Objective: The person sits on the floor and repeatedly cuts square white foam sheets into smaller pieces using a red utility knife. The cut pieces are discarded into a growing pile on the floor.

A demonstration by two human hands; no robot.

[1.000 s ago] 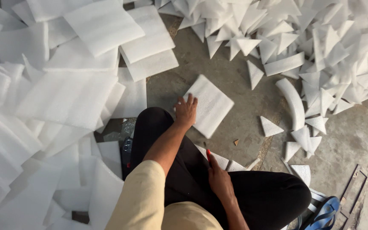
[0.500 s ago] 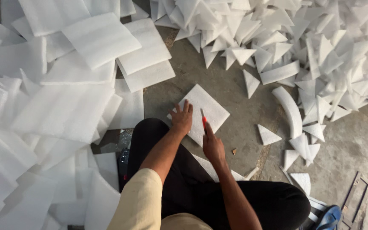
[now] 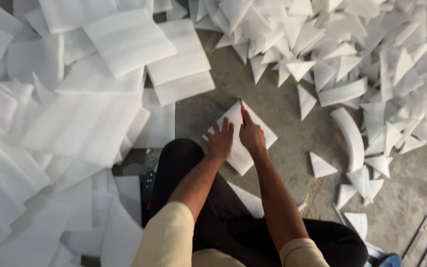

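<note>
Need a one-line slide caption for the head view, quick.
Left hand pins a square white foam sheet on the concrete floor while the right hand sets a red-handled cutter at its far corner.

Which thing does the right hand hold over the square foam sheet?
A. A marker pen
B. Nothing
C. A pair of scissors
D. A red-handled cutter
D: the right hand grips a slim red-handled cutter at the far corner of the square foam sheet, while the left hand presses flat on the sheet.

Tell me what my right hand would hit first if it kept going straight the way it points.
Probably the far corner of the white foam square under the right hand, then bare concrete floor, then the heap of foam triangles.
</note>
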